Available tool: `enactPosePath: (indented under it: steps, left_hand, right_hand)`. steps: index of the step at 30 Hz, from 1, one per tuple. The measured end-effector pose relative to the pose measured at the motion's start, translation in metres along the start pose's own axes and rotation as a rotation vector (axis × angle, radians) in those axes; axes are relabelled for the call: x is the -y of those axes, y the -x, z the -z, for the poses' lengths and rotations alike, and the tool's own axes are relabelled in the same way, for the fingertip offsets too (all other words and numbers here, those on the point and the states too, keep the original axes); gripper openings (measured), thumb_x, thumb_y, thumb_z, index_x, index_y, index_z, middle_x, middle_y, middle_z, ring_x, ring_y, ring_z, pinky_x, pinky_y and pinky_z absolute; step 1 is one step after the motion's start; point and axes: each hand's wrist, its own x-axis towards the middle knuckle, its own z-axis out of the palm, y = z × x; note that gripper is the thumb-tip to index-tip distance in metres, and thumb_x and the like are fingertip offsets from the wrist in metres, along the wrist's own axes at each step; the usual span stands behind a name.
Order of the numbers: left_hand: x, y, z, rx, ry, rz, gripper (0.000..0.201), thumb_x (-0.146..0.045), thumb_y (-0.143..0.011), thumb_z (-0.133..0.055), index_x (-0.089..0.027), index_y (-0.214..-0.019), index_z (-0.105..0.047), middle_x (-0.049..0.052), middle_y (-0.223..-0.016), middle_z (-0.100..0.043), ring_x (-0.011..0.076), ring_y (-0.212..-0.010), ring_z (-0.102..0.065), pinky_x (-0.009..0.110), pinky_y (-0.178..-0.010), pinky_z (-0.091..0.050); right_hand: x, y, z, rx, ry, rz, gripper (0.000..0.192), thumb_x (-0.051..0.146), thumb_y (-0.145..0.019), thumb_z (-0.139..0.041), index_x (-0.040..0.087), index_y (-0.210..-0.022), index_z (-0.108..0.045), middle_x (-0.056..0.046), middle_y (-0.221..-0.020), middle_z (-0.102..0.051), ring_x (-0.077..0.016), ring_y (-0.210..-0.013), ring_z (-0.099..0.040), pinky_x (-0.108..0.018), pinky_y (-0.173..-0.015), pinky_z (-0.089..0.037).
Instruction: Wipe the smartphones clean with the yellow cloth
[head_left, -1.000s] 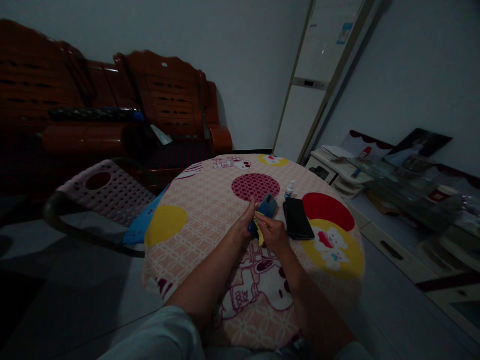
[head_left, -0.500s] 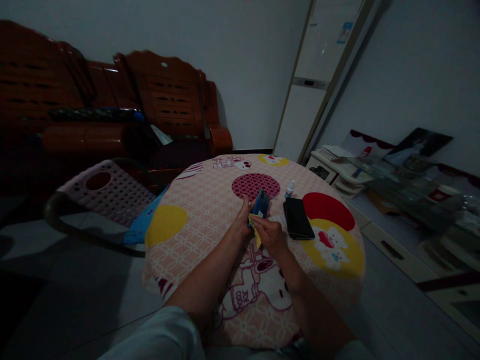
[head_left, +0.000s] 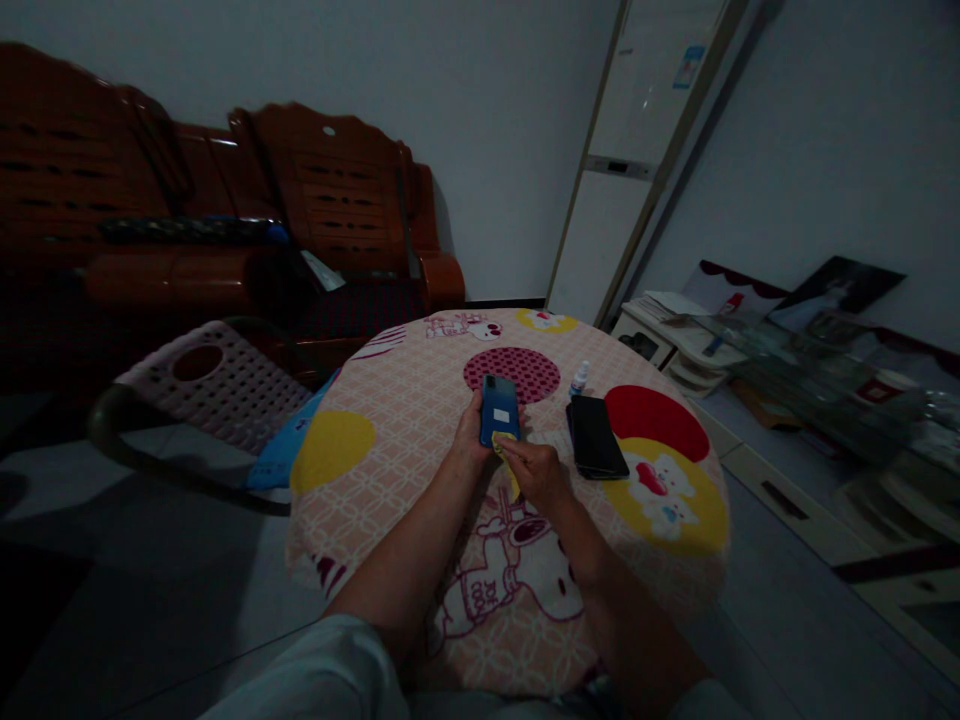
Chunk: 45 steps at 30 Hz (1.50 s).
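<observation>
While my left hand (head_left: 471, 440) grips the blue phone (head_left: 499, 410) upright above the table (head_left: 390, 420), at 12 o'clock from my right hand (head_left: 534, 470) pinching the yellow cloth (head_left: 504, 447), I judge wiping underway; next needs steady strokes.

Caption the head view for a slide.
Left hand holds a blue phone upright; right hand presses a yellow cloth against it.

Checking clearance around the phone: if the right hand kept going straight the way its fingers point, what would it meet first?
The right hand points up-left; it would meet the blue phone held in the left hand, probably through the yellow cloth.
</observation>
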Motion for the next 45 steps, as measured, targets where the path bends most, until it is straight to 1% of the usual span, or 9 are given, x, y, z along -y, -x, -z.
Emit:
enactPosePath:
  steps: [5, 9, 14, 18, 23, 28, 33, 39, 45]
  left_hand:
    - [-0.005, 0.001, 0.001, 0.013, 0.056, -0.091, 0.06, -0.054, -0.092, -0.028, -0.006, -0.11, -0.06, 0.017, -0.088, -0.068, 0.0252, -0.08, -0.067, 0.038, -0.071, -0.054]
    - [-0.006, 0.002, -0.001, -0.005, 0.049, -0.121, 0.06, -0.054, -0.092, -0.03, -0.005, -0.114, -0.058, 0.017, -0.092, -0.068, 0.0259, -0.083, -0.067, 0.04, -0.074, -0.054]
    - [0.002, -0.002, -0.001, -0.029, 0.046, -0.102, 0.06, -0.054, -0.092, -0.03, -0.006, -0.112, -0.059, 0.016, -0.087, -0.069, 0.0245, -0.078, -0.068, 0.038, -0.071, -0.055]
    - [0.011, -0.005, -0.002, -0.077, -0.042, -0.03, 0.061, -0.057, -0.09, -0.034, -0.005, -0.111, -0.059, 0.016, -0.083, -0.07, 0.0246, -0.072, -0.069, 0.037, -0.066, -0.056]
    - [0.014, -0.003, -0.004, -0.094, -0.094, -0.028, 0.06, -0.056, -0.091, -0.033, -0.006, -0.112, -0.059, 0.016, -0.082, -0.07, 0.0246, -0.07, -0.069, 0.037, -0.064, -0.056]
    - [0.009, -0.004, -0.001, -0.057, -0.064, -0.091, 0.061, -0.056, -0.091, -0.033, -0.005, -0.113, -0.058, 0.016, -0.084, -0.069, 0.0243, -0.073, -0.069, 0.037, -0.066, -0.056]
    - [0.008, -0.005, 0.001, -0.017, -0.077, -0.099, 0.062, -0.056, -0.091, -0.032, -0.005, -0.114, -0.057, 0.017, -0.088, -0.069, 0.0238, -0.076, -0.069, 0.035, -0.069, -0.055]
    - [0.016, -0.002, -0.005, -0.048, -0.147, -0.01, 0.06, -0.056, -0.091, -0.034, -0.006, -0.111, -0.06, 0.017, -0.087, -0.07, 0.0233, -0.073, -0.069, 0.034, -0.066, -0.055]
    - [0.021, 0.0, -0.008, -0.033, -0.174, 0.071, 0.061, -0.06, -0.088, -0.037, -0.008, -0.107, -0.063, 0.016, -0.084, -0.07, 0.024, -0.071, -0.069, 0.034, -0.064, -0.055]
  right_hand:
    - [-0.003, -0.001, 0.01, -0.055, 0.069, -0.098, 0.032, 0.018, -0.086, -0.05, 0.024, -0.113, -0.068, -0.004, -0.111, -0.07, -0.0196, -0.1, -0.068, -0.029, -0.085, -0.055]
    - [-0.007, -0.001, 0.013, -0.087, 0.053, -0.113, 0.033, 0.019, -0.088, -0.048, 0.022, -0.115, -0.066, -0.007, -0.113, -0.069, -0.0207, -0.101, -0.067, -0.031, -0.085, -0.055]
    - [-0.004, 0.0, 0.003, -0.082, 0.035, -0.089, 0.03, 0.02, -0.086, -0.052, 0.022, -0.11, -0.069, -0.006, -0.111, -0.07, -0.0211, -0.102, -0.067, -0.032, -0.089, -0.054]
    - [-0.002, 0.001, -0.007, -0.037, 0.003, -0.032, 0.029, 0.02, -0.086, -0.052, 0.021, -0.11, -0.069, -0.006, -0.109, -0.071, -0.0207, -0.099, -0.068, -0.032, -0.088, -0.055]
    - [-0.005, 0.001, -0.008, -0.021, 0.012, -0.035, 0.03, 0.021, -0.087, -0.051, 0.02, -0.112, -0.068, -0.007, -0.111, -0.07, -0.0219, -0.1, -0.067, -0.033, -0.088, -0.054]
    - [-0.007, -0.001, -0.001, -0.074, 0.086, -0.13, 0.03, 0.02, -0.086, -0.051, 0.022, -0.109, -0.07, -0.006, -0.105, -0.072, -0.0215, -0.09, -0.07, -0.031, -0.08, -0.056]
    - [-0.005, -0.001, 0.006, -0.113, 0.174, -0.199, 0.031, 0.018, -0.084, -0.052, 0.025, -0.108, -0.07, -0.004, -0.093, -0.075, -0.0196, -0.077, -0.071, -0.026, -0.071, -0.055]
    - [-0.007, 0.0, 0.004, -0.075, 0.14, -0.14, 0.033, 0.019, -0.085, -0.05, 0.021, -0.112, -0.069, -0.007, -0.103, -0.073, -0.0211, -0.083, -0.071, -0.028, -0.074, -0.055]
    - [-0.006, 0.0, 0.004, -0.092, 0.152, -0.162, 0.031, 0.019, -0.085, -0.052, 0.024, -0.109, -0.07, -0.006, -0.101, -0.073, -0.0213, -0.083, -0.071, -0.028, -0.074, -0.055]
